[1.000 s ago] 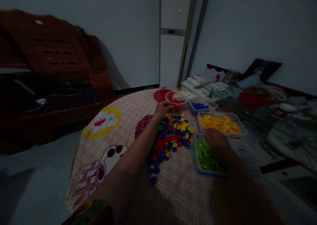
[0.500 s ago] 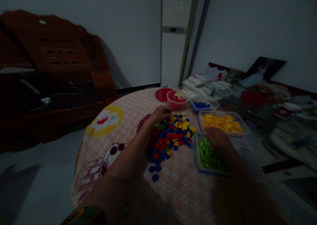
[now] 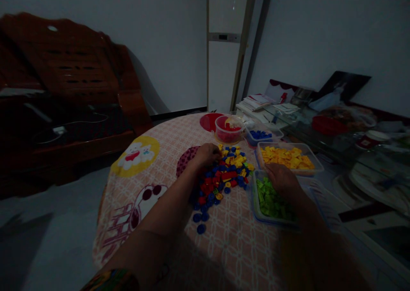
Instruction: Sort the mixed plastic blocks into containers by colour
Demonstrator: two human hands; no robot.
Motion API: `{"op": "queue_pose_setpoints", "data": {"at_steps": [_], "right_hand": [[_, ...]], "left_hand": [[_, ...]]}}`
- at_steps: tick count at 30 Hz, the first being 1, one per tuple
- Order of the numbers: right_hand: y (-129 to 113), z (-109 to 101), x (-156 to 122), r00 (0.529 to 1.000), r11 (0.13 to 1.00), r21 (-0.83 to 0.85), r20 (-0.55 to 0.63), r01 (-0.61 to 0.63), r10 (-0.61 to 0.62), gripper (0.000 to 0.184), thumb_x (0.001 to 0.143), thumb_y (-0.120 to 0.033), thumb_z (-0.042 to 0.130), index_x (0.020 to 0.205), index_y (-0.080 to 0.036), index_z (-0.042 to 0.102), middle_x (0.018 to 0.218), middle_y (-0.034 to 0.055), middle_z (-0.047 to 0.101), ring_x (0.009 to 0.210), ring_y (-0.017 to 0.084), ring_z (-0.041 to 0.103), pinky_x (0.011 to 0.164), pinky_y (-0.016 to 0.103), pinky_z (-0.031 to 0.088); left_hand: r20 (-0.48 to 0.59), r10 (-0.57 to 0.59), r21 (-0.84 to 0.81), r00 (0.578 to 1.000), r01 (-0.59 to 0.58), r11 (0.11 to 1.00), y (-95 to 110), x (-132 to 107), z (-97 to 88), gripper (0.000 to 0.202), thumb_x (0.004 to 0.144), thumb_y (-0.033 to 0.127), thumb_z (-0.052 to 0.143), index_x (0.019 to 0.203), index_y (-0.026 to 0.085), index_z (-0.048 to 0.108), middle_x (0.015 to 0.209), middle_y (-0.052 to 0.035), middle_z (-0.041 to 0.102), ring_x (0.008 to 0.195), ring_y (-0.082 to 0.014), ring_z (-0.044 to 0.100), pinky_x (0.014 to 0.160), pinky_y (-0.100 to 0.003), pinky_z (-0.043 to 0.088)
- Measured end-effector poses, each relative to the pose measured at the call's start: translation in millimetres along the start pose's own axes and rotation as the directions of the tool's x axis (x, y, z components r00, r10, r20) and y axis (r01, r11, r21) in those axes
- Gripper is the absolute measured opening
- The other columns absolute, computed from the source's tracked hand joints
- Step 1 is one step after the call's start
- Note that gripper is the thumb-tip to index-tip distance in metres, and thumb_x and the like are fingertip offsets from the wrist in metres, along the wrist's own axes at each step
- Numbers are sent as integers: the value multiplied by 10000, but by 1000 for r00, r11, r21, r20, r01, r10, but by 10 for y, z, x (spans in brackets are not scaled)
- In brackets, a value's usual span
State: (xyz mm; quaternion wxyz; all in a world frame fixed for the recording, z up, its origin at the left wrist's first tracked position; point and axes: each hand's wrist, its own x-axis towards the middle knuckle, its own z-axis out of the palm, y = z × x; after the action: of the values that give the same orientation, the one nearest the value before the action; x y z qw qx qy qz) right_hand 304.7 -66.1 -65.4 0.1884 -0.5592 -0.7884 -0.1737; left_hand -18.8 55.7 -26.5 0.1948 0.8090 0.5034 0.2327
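Left hand (image 3: 206, 155): curled at block pile (image 3: 229, 176), hold cannot be told
Right hand (image 3: 283, 181): placed at green tub (image 3: 254, 199), hold likewise hidden
Block pile: apparently being picked; fingertip pinch probably needed

A wooden bench (image 3: 80, 77) stands left of a white cabinet (image 3: 223, 73).

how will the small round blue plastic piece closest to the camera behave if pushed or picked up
The small round blue plastic piece appears to lie flat on the pink patterned cloth, so a push would probably slide it. Stood on its round edge, it might roll. It looks small and moulded, so likely light and stiff.
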Motion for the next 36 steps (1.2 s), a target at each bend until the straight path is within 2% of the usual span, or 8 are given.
{"op": "queue_pose_setpoints", "data": {"at_steps": [6,10,13,18,22,26,31,36], "right_hand": [[33,47,-29,999,1000,14,-34,25,-25,422,1022,-314,366,1222,-176,711,1090,162,753,1023,289,675,946,463,528],[21,46,-31,997,999,22,-73,28,-26,438,1032,-321,345,1214,-155,708,1125,174,745,1055,284,668,973,455,517],[-3,25,-14,999,1000,19,-37,8,-7,442,1036,-328,341,1166,-149,724,1108,173,751,1030,279,676,955,438,522],[-47,-24,21,999,999,-2,26,-35,35,442,1030,-295,337,1168,-146,730,1128,180,746,1045,283,675,961,444,514],[-56,-65,35,998,1000,9,51,-23,22,429,1033,-296,340,1146,-151,727,1110,171,748,1017,269,680,947,420,517],[-29,-46,9,1000,1000,28,15,5,-6,432,1034,-301,334,1145,-157,725,1106,172,749,1041,276,675,961,436,519],[-22,5,-6,1000,999,40,-11,-13,13,439,1037,-332,348,1194,-155,718,1105,181,746,1057,292,673,975,475,520],[-41,-22,32,999,998,48,27,-40,39,441,1034,-325,342,1148,-172,740,1039,169,753,987,285,680,943,462,524]], "left_hand": [[-19,-58,-293,998,50,955,-128,46,-87,193,767,249,681,880,187,824,832,-40,789,769,-208,710,750,-280,532],[-42,-56,-437,998,32,899,-116,50,-105,198,753,259,703,887,167,815,831,-43,793,779,-204,725,752,-274,545],[-66,-110,-525,992,59,849,-84,70,-67,173,755,242,717,870,143,800,750,-38,771,698,-182,707,678,-257,532],[-80,-238,-757,968,96,646,-1,207,28,184,773,196,727,938,119,756,636,-4,706,552,-135,643,580,-243,520],[-74,-298,-878,952,79,473,97,491,28,143,758,137,755,889,92,720,621,3,682,560,-118,645,681,-282,582],[-98,-327,-934,940,27,357,163,742,-31,323,777,58,716,1099,68,688,731,-29,721,706,-141,707,821,-324,600],[-142,-189,-906,972,-51,420,54,608,-27,535,774,119,732,1295,71,622,1022,-131,761,943,-210,730,917,-373,580],[-103,-45,-692,994,-39,721,-127,226,-53,459,744,213,727,1190,102,714,1075,-116,769,954,-238,728,877,-374,585]]}}
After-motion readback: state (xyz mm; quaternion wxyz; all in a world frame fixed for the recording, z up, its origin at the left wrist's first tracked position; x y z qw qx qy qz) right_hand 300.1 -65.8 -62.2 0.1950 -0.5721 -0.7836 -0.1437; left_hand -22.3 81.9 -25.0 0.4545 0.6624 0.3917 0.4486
